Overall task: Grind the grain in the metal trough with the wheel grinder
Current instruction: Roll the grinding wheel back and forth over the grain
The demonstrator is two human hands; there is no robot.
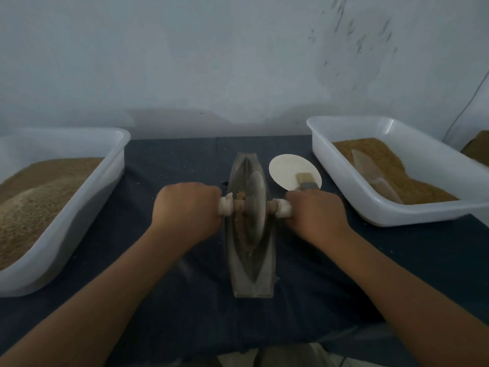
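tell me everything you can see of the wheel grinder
The wheel grinder is a grey, metal-looking disc standing on edge in the long metal trough, about midway along. A brownish axle crosses its centre, ending in pale handles. The left hand grips one handle, the right hand the other. Brown grain lies in the groove beside the disc.

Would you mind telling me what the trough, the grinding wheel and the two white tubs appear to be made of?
Trough: dull grey metal, judging by its muted sheen. Grinding wheel: the same matte grey, likely metal too. Left tub and right tub: translucent white plastic, slightly glossy; contents show dimly through the left tub's wall.
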